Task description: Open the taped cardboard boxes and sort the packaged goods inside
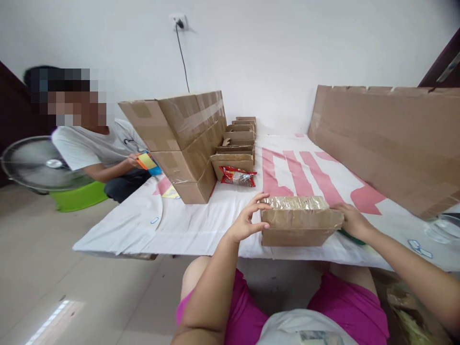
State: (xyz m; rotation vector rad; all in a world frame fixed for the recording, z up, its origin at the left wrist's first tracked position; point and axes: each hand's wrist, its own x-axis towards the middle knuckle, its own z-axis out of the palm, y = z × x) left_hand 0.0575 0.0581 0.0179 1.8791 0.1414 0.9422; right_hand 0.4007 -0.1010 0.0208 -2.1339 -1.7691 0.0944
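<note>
A small cardboard box stands near the table's front edge, directly before me. Its near flap is up, and shiny clear plastic over yellowish contents shows at the top. My left hand grips the box's left end, thumb on the near face and fingers curled over the upper corner. At the opposite end, my right hand holds the edge of the flap, its fingertips partly hidden. Under that hand, the rim of a green object peeks out; I cannot tell its kind.
Left of centre rises a stack of taped cartons. Beside it runs a row of open boxes, a red snack packet in front. A large cardboard panel stands right. A co-worker holds a tape dispenser near a fan.
</note>
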